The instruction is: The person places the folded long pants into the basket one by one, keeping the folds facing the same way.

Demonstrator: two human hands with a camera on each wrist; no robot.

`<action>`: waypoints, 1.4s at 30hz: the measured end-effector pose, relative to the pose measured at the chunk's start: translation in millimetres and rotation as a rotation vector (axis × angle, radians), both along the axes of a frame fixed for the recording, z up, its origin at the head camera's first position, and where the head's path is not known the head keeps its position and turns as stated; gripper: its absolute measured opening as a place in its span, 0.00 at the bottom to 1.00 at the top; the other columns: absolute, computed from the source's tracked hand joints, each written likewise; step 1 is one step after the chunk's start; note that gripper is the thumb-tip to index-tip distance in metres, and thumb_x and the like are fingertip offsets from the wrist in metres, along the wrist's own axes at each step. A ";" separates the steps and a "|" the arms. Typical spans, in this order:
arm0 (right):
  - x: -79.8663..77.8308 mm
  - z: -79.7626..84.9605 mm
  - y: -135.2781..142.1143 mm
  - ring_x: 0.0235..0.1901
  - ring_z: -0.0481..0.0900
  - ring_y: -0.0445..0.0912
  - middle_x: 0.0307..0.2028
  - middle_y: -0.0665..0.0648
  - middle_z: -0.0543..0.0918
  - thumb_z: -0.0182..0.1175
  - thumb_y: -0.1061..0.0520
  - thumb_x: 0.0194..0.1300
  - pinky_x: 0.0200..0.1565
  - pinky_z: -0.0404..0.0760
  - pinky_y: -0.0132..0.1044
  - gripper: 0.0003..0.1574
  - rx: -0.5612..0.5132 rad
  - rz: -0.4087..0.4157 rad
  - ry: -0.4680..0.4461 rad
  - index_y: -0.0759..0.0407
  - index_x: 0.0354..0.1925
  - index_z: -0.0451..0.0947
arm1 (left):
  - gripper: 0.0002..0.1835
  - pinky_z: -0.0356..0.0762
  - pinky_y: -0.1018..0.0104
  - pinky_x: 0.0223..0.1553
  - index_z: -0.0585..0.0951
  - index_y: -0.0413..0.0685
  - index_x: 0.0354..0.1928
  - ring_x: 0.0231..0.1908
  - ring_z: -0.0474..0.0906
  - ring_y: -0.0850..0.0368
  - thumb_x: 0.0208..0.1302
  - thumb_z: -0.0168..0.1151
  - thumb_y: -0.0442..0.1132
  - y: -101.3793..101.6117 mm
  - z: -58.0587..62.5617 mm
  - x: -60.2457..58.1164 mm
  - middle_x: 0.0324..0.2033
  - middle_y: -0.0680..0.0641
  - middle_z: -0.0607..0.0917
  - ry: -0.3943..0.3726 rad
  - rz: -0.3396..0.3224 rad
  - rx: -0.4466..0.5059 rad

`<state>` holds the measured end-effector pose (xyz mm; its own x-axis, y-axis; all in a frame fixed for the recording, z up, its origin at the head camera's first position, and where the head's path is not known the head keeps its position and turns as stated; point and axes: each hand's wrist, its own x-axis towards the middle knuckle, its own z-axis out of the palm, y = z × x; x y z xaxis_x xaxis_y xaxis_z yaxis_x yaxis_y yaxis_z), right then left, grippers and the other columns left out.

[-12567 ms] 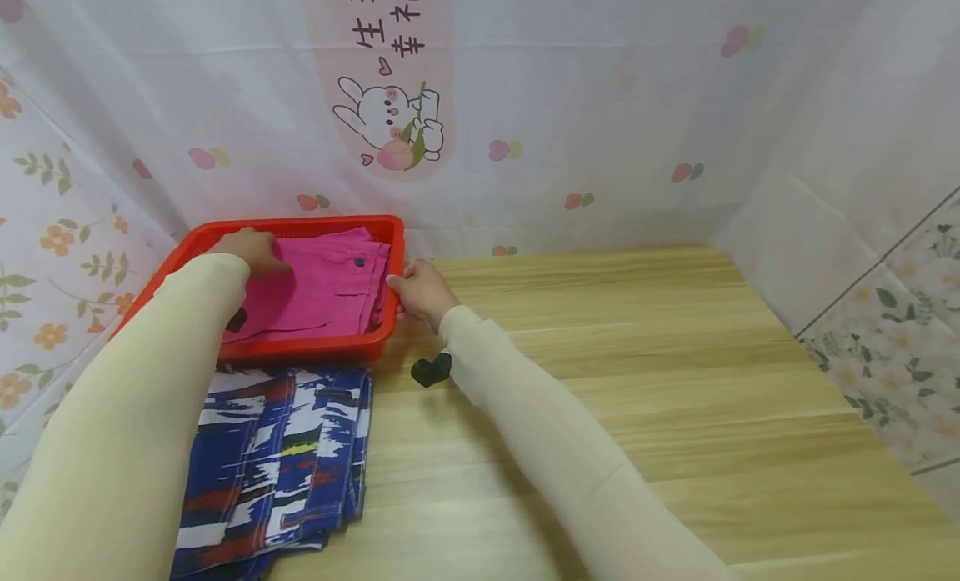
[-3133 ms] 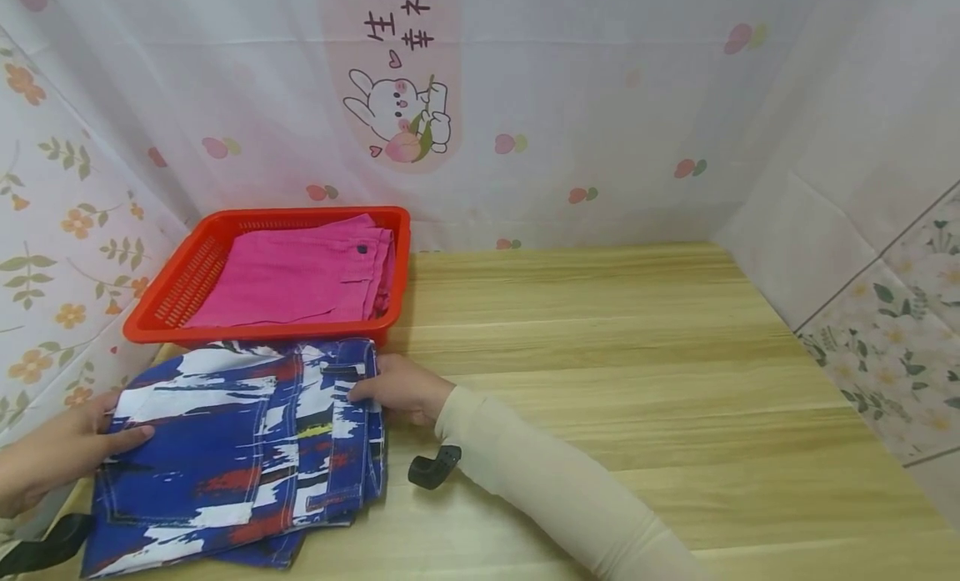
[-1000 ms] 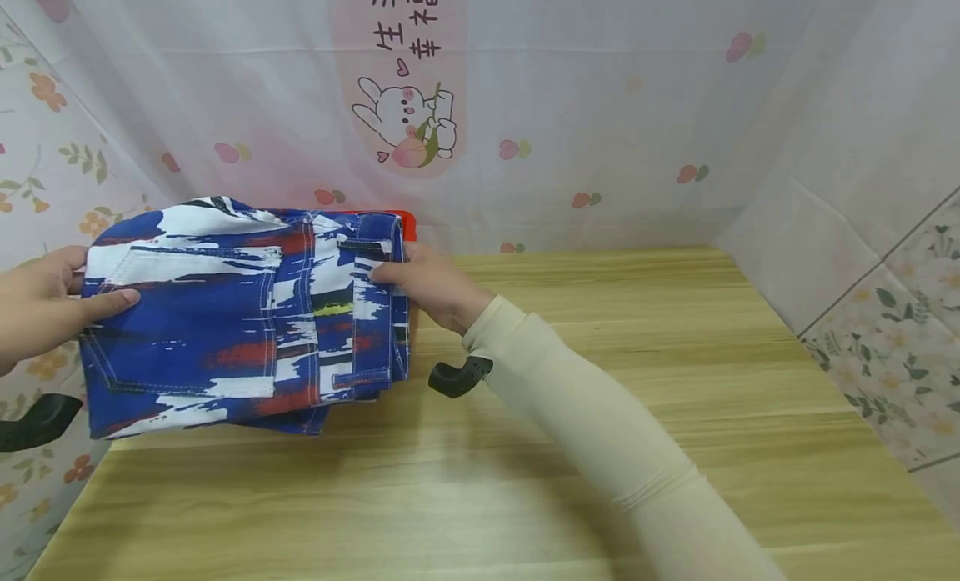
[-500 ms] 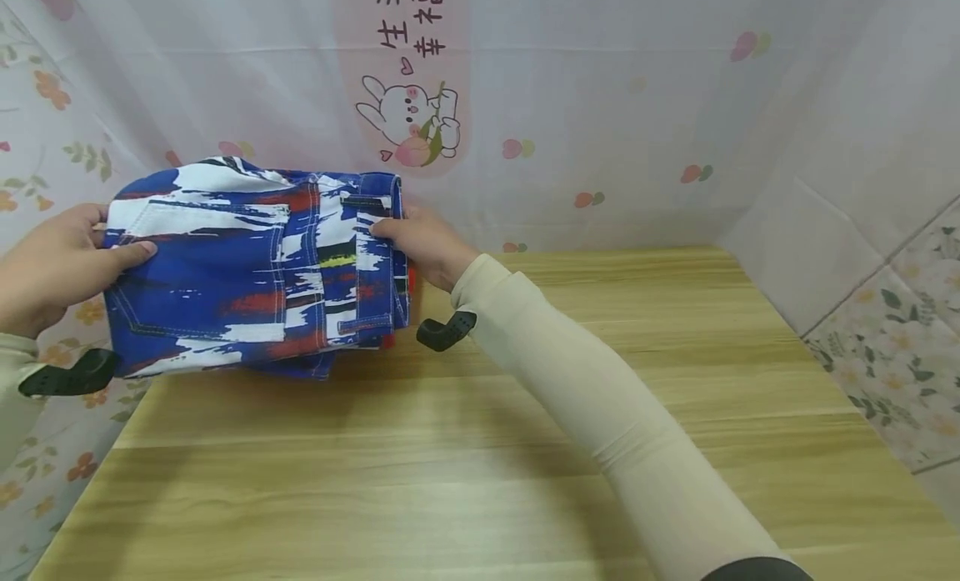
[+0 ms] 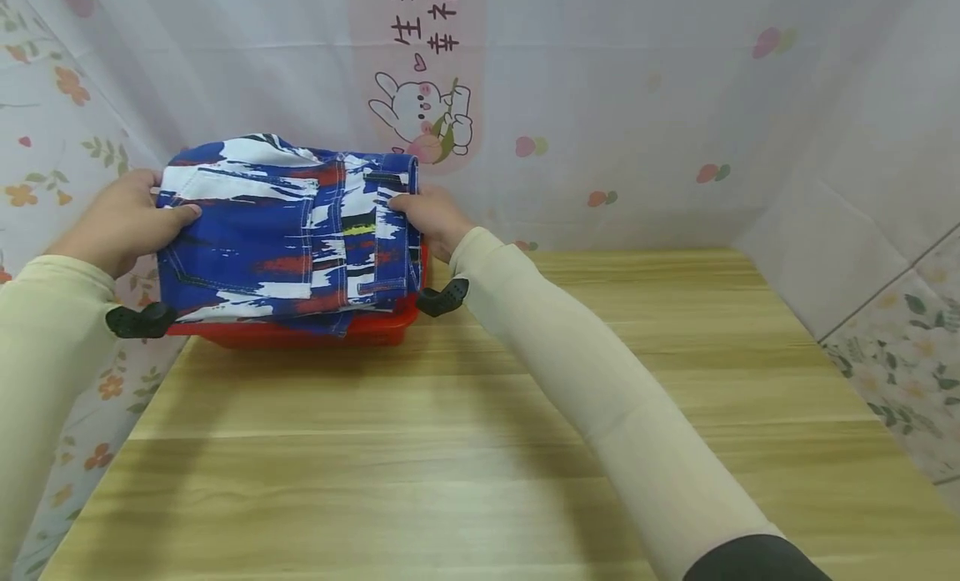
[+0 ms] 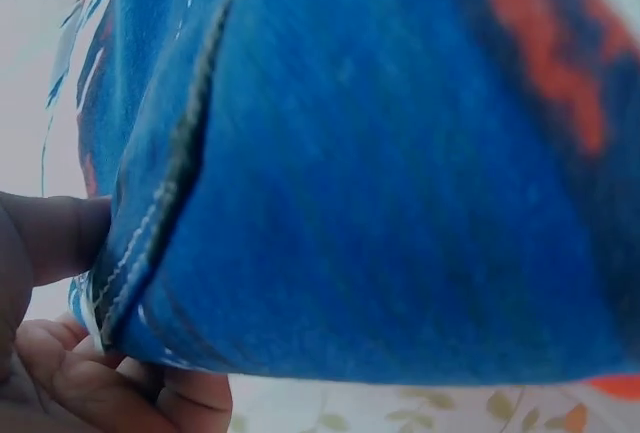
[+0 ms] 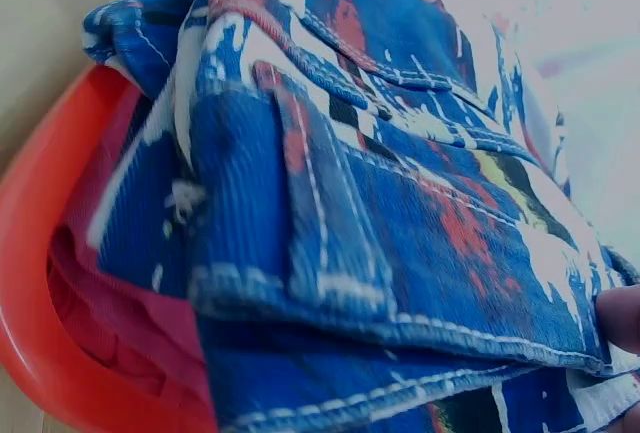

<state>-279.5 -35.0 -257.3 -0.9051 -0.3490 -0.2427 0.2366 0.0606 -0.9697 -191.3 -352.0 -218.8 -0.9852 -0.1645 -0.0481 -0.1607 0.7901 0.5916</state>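
Note:
Folded shorts or trousers (image 5: 255,239) in a blue, white and red print are held level over the red plastic basket (image 5: 300,334). My left hand (image 5: 127,218) grips their left end, thumb on top and fingers beneath. At the waistband end, my right hand (image 5: 435,218) pinches the cloth with the thumb on top. The right wrist view shows the waistband and belt loop (image 7: 340,213) close up. Under it, pink folded clothing (image 7: 110,283) lies inside the basket. In the left wrist view, blue cloth (image 6: 380,173) fills most of the picture.
The basket stands at the back left of a wooden table (image 5: 450,448), near a white printed curtain (image 5: 600,106). A flowered curtain (image 5: 90,314) hangs at the left side. Tiled-pattern cloth (image 5: 900,356) lies along the right.
The pink clothing went into the basket earlier. Both hands have since lifted the printed garment from the table in front and carried it back over the basket, lately a little to the right.

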 end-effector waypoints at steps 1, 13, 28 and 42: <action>-1.9 -0.8 -0.5 0.38 0.81 0.47 0.42 0.55 0.80 0.54 0.54 0.66 0.37 0.81 0.39 0.26 0.004 -0.009 0.001 0.55 0.61 0.64 | 0.41 0.64 0.31 0.46 0.48 0.26 0.65 0.48 0.65 0.24 0.66 0.46 0.53 0.9 -1.3 -1.8 0.55 0.22 0.62 -0.002 0.002 0.006; -15.2 -22.6 -7.8 0.38 0.81 0.47 0.41 0.55 0.80 0.56 0.56 0.65 0.39 0.80 0.41 0.24 0.057 -0.017 -0.063 0.56 0.58 0.66 | 0.39 0.61 0.30 0.49 0.51 0.27 0.65 0.49 0.63 0.26 0.66 0.47 0.52 9.7 -20.5 -9.3 0.54 0.24 0.63 -0.038 0.047 -0.029; -12.9 -44.3 -1.5 0.44 0.77 0.46 0.46 0.53 0.77 0.53 0.53 0.66 0.47 0.77 0.37 0.27 0.070 0.018 -0.130 0.58 0.61 0.63 | 0.30 0.64 0.33 0.48 0.60 0.24 0.57 0.44 0.67 0.28 0.60 0.48 0.41 10.9 -51.1 -12.7 0.46 0.23 0.68 -0.127 0.029 -0.172; 22.6 -51.1 8.0 0.35 0.72 0.44 0.35 0.51 0.77 0.50 0.52 0.66 0.34 0.76 0.30 0.11 0.601 0.056 0.565 0.54 0.42 0.75 | 0.26 0.74 0.51 0.29 0.79 0.31 0.38 0.28 0.74 0.44 0.53 0.64 0.52 40.4 -46.8 10.6 0.27 0.37 0.81 -0.276 -0.226 -0.475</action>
<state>-256.8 -27.0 -308.3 -0.9319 -0.3529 0.0838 -0.2953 0.6043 -0.7400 -180.7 -311.6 -265.5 -0.9599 -0.0187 -0.2797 -0.0557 0.9906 0.1250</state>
